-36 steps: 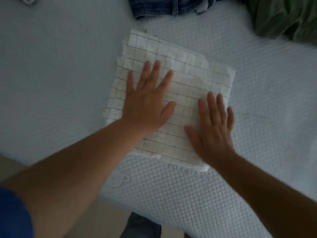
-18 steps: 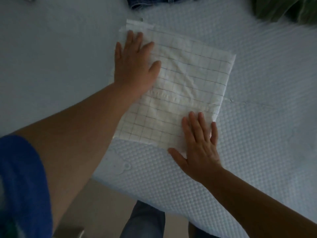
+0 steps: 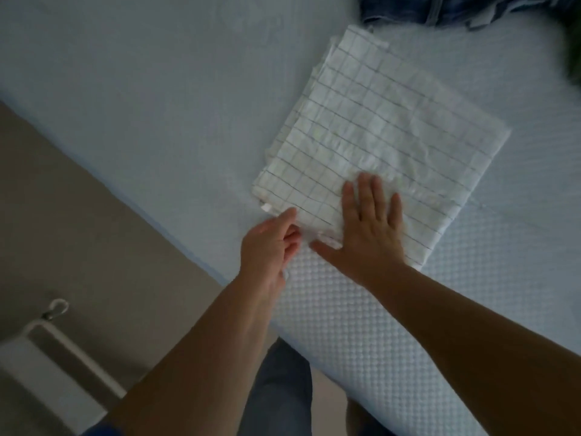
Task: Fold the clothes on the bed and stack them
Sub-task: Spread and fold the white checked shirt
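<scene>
Nearest us, our left hand [image 3: 270, 243] pinches, as far as the blur allows, the near edge of the folded checked shirt [image 3: 374, 133], which lies flat on the bed [image 3: 141, 89]. Our right hand [image 3: 367, 228] presses it flat, fingers straight. We should slide under before lifting. Beyond lie jeans [image 3: 440, 7], unfolded.

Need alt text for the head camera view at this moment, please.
A folded white checked shirt lies on a pale bed; the right hand presses flat on its near edge while the left hand reaches its near corner. Jeans lie at the far edge.
</scene>
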The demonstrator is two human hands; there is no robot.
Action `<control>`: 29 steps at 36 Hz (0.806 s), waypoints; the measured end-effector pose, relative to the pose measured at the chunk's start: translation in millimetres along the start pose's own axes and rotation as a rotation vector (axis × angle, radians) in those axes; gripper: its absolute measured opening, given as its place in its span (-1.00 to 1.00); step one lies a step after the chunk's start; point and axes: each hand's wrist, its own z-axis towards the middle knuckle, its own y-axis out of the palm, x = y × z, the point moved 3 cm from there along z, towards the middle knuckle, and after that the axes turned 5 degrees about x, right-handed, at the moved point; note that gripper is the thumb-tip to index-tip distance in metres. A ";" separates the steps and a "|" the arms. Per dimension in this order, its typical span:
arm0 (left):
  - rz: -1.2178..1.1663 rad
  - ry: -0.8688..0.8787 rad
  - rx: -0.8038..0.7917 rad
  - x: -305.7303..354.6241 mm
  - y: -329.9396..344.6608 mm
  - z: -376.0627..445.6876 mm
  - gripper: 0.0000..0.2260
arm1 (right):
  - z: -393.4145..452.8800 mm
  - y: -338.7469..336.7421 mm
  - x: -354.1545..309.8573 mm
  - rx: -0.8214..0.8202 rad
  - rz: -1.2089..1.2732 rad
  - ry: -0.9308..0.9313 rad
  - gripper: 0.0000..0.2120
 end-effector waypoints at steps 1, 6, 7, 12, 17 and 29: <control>-0.082 -0.030 -0.018 2.1 3.8 0.5 -0.81 | 0.0 -0.8 -2.9 0.001 0.003 0.000 0.01; -0.295 -0.099 -0.064 9.9 15.1 1.5 -0.79 | -5.8 -7.6 -17.2 0.084 0.120 -0.025 -0.06; -0.297 -0.091 -0.063 11.3 16.1 0.1 -0.80 | -7.0 -8.2 -19.5 0.103 0.131 -0.033 -0.08; -0.194 0.083 -0.106 22.4 22.1 -13.6 -0.89 | -8.9 -17.2 -20.9 0.232 0.258 -0.002 -0.23; -0.034 0.339 -0.263 42.5 36.5 -49.0 -0.98 | -11.0 -47.6 -17.5 0.316 0.601 0.129 -0.57; 0.055 0.234 -0.100 70.6 4.3 -52.7 -0.94 | -54.2 -179.0 35.4 0.173 1.618 0.570 -0.94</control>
